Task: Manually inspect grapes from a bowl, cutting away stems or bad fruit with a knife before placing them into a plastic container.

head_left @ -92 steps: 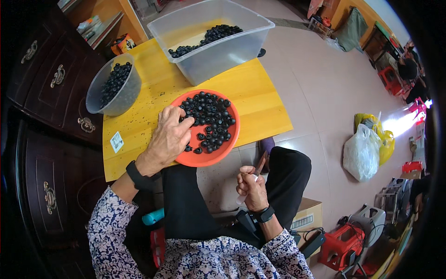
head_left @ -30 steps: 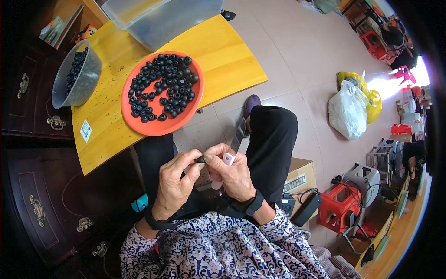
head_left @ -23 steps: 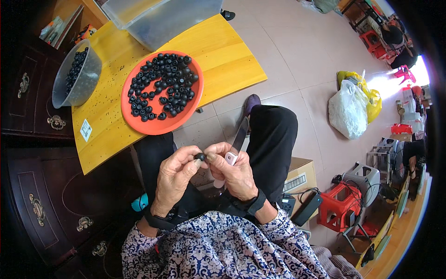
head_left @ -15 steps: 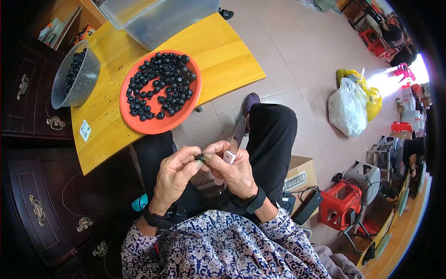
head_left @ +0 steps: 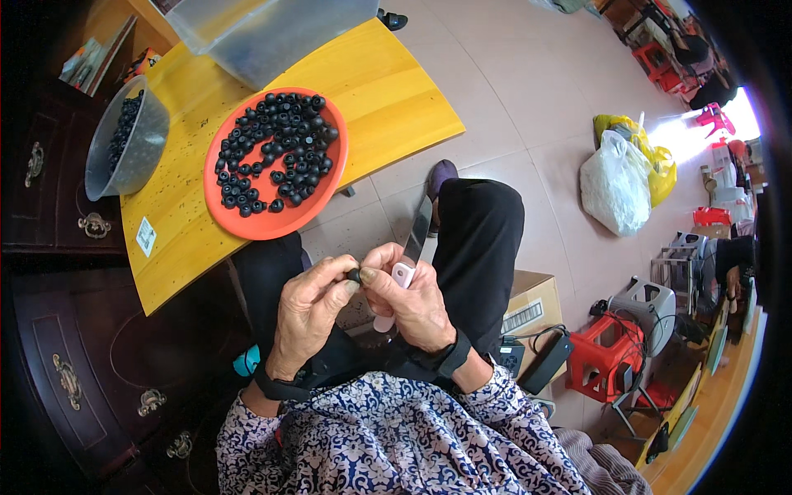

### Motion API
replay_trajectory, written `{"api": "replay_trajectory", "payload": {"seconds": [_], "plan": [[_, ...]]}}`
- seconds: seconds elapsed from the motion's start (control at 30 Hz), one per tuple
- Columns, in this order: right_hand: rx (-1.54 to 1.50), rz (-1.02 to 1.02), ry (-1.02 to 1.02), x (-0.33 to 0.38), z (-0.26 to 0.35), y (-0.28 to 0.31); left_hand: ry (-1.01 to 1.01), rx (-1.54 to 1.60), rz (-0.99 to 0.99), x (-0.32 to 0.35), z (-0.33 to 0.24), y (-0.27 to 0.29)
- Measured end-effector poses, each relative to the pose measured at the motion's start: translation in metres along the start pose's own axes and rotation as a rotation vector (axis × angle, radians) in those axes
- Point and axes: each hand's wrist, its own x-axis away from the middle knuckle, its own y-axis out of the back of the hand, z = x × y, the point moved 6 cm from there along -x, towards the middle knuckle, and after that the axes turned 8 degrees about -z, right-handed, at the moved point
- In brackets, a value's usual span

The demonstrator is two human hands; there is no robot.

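Above my lap, my left hand (head_left: 309, 312) pinches a small, round black piece (head_left: 354, 275) between thumb and fingertips. The thumb and fingers of my right hand (head_left: 418, 308) meet at the same piece. That hand also grips a knife (head_left: 419, 234) with a pale pink handle, its blade pointing up and away from me. On the yellow table (head_left: 400, 95) beyond my left hand lies an orange plate (head_left: 276, 227). Many rounded black pieces (head_left: 293, 136) with holes or hollows are spread over it. The plate's near rim overhangs the table edge.
A clear tub (head_left: 151, 140) of black pieces stands on the table's left side, by dark drawers (head_left: 91, 330). Behind the plate is a large clear bin (head_left: 285, 41). Dark crumbs dot the tabletop. Bags (head_left: 615, 186), a cardboard box (head_left: 532, 305) and a red stool (head_left: 606, 351) are at right.
My head view has shifted slightly, so the table and plate sit a little further left. Both hands keep their hold, with the black piece and the knife turned a little.
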Motion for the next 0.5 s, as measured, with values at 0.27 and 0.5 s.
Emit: {"api": "replay_trajectory", "payload": {"seconds": [0.27, 0.5], "plan": [[-0.03, 0.002, 0.007, 0.001, 0.006, 0.001, 0.036, 0.089, -0.005, -0.005, 0.001, -0.003], [-0.015, 0.01, 0.053, -0.001, 0.005, 0.003, -0.119, -0.084, -0.005, -0.009, -0.01, -0.006]]}}
